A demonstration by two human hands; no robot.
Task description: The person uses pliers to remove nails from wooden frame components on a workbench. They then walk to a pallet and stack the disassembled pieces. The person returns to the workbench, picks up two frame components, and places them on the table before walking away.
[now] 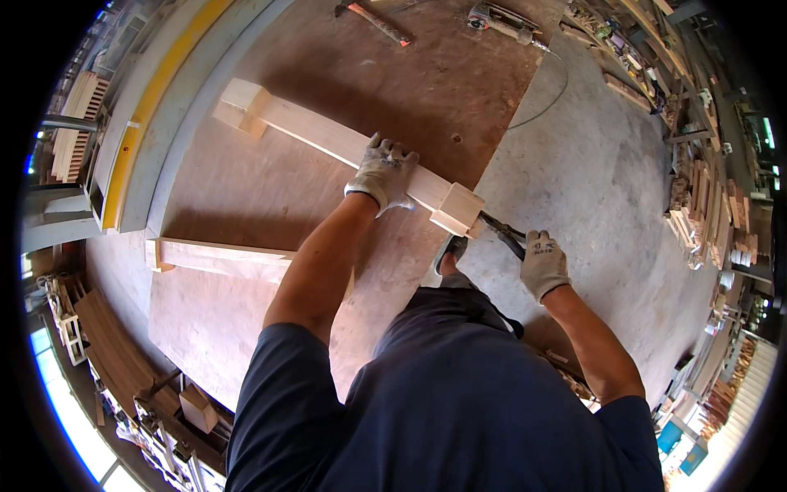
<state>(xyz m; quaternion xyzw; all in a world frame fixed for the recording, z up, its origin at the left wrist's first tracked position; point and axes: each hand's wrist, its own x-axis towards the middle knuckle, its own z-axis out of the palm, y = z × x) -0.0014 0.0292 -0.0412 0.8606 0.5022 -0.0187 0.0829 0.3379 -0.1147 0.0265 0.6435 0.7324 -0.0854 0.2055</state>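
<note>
A pale wooden post (316,134) with thicker blocks at both ends lies slantwise in front of me, its far end up and to the left. My gloved left hand (385,174) is closed over the post right of its middle. At the near right end is a square block (457,208). My gloved right hand (544,266) is closed round the dark handles of what look like pliers (507,234). Their jaws meet the end of that block; what they grip there is too small to make out.
A second wooden piece (221,253) lies to the left, partly behind my left arm. On the brown board (426,90) are a hammer (379,25) and a power tool (502,25) trailing a thin cord. A yellow-striped beam (160,90) borders the left; stacked wood (697,209) stands right.
</note>
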